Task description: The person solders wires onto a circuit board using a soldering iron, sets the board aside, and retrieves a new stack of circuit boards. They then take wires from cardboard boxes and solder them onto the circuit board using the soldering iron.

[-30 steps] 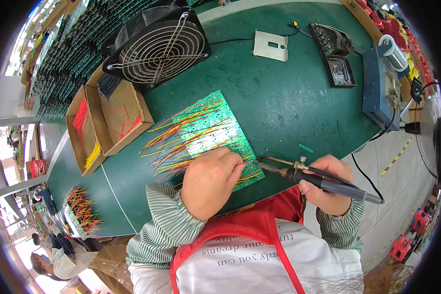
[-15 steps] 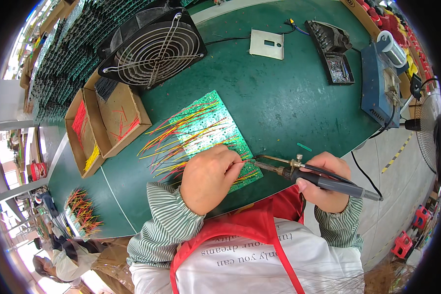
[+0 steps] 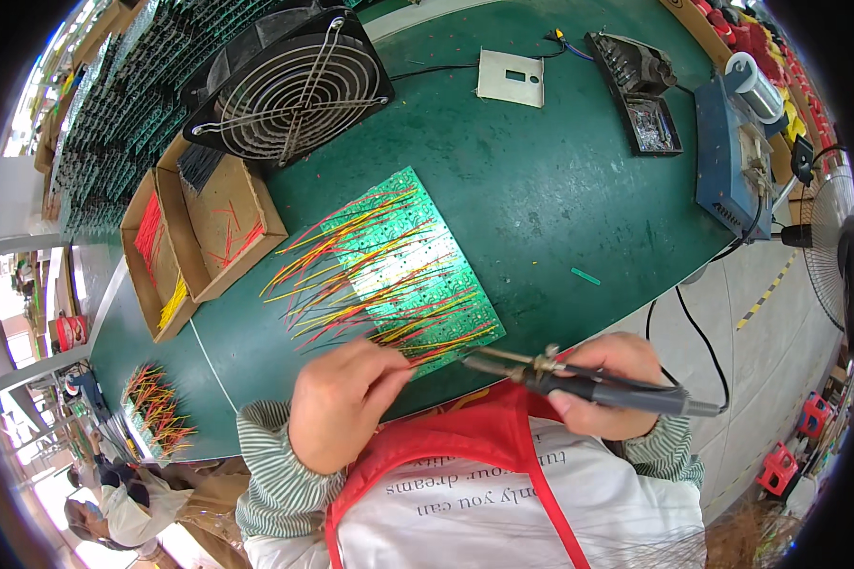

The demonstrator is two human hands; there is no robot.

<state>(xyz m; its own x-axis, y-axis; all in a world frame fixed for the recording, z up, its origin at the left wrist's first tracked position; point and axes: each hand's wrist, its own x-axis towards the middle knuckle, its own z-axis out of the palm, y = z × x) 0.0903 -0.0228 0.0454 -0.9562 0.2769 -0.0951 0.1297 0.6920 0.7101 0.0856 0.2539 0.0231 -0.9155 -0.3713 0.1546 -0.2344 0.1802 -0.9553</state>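
The circuit board (image 3: 413, 256) lay flat and slanted on the green table (image 3: 550, 199), in front of the person, with rows of red, yellow and black wires (image 3: 370, 214) fanning from it toward the left, many ends reaching past its edge. The left hand (image 3: 340, 403) was at the board's near left corner, thumb and forefinger bent in toward each other beside the lowest wires — whether a wire was pinched between them I could not tell. The right hand (image 3: 621, 358) gripped a soldering iron (image 3: 636, 396), fingers and thumb wrapped around its grey handle, a thin brass-coloured tube running above the shaft. The iron's tip pointed left, just beside the board's near edge. Beyond the board's left side stood a two-part cardboard box (image 3: 242, 268) holding loose red, yellow and dark wires, with a black fan (image 3: 299, 100) behind it. Farther back lay a pale metal plate (image 3: 512, 81), then a black tray (image 3: 659, 150), and at the right a blue box (image 3: 721, 180) with a solder spool (image 3: 757, 90).
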